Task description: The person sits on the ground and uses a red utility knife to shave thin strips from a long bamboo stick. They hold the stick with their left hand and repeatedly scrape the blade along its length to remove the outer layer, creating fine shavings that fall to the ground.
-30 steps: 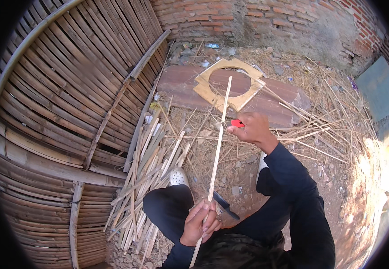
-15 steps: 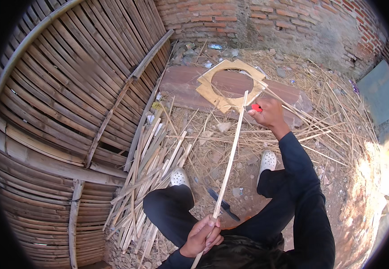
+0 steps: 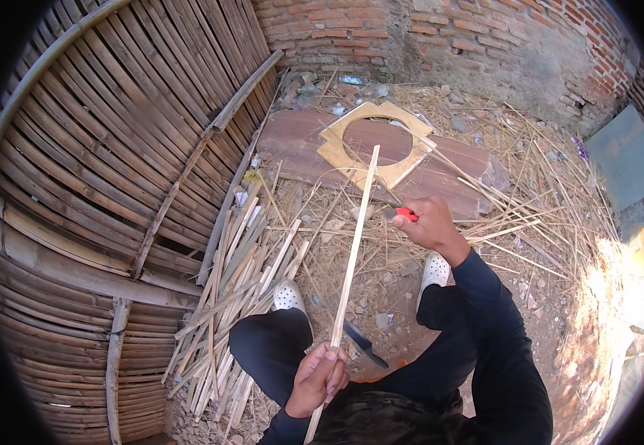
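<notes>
A long, pale, narrow wooden strip (image 3: 354, 259) lies in front of the person's body, its near part gripped in the bare left hand (image 3: 318, 378), whose fingers are clamped around it. From that grip its long axis runs up and away between twelve and one o'clock, the free end pointing over the round hole of a flat, tan wooden board (image 3: 329, 153), while the short near end leaves the hand toward seven o'clock. The bare right hand (image 3: 431, 224) is curled firmly around a small, red-handled cutting tool (image 3: 406, 213), and sits at about one o'clock from the left. From the right hand, the strip's upper half lies at nine o'clock, with a small gap between it and the tool, so the two appear near but not touching. The right hand is nearer the free end, the left nearer the butt. The tool's dark front points toward nine o'clock, roughly across the strip's length, though its edge is too small to make out surely.
</notes>
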